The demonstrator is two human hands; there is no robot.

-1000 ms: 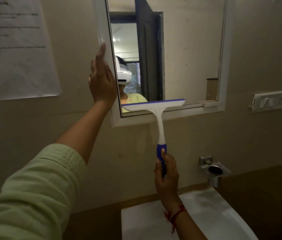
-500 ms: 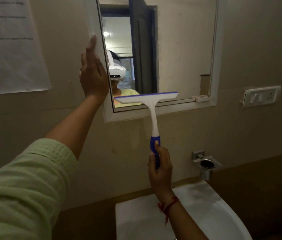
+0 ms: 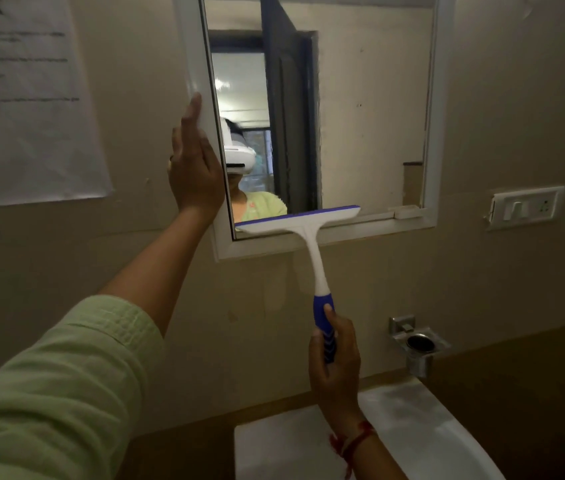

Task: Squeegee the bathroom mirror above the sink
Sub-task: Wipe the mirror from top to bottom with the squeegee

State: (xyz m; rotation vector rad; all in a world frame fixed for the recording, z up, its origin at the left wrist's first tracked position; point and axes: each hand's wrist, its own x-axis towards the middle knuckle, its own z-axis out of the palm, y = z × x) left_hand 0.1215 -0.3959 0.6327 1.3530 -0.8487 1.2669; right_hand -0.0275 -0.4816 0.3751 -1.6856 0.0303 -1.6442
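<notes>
Fingers of the right hand [image 3: 334, 358] wrap the white-and-blue plastic squeegee [image 3: 303, 225], blade at the white-framed wall mirror [image 3: 360, 116]'s bottom-left edge; left hand [image 3: 194, 164], fingers straight, presses the frame.

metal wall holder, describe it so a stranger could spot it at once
Find the white-framed mirror, then the white sink below it. Just above the sink's right end a small holder juts from the wall: shiny metal with a round dark opening, unlike the flat white switch plate higher up.
</notes>
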